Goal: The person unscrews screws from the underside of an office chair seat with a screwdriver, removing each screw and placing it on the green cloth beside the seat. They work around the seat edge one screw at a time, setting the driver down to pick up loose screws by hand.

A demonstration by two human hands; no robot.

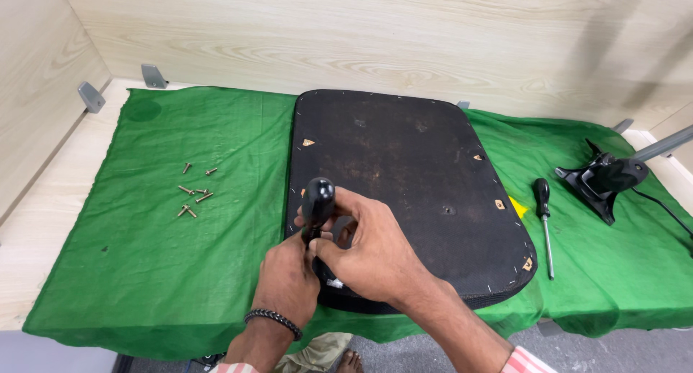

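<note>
Both your hands meet at the near left edge of the upturned seat base (411,192): your left hand (287,280) is wrapped around the lower handle of the black-handled screwdriver (317,203), which stands upright with its tip hidden, and your right hand (372,254) closes over it from the side, steadying it. That rounded handle looks smooth and possibly slippery, so grip it low and firmly. I judge the seat base stiff and fairly heavy; its dark fabric covering looks soft. It lies flat on the green cloth (144,257). Loose screws (193,192) sit to the left, a second screwdriver (544,221) and a black chair mechanism (605,179) to the right.
</note>
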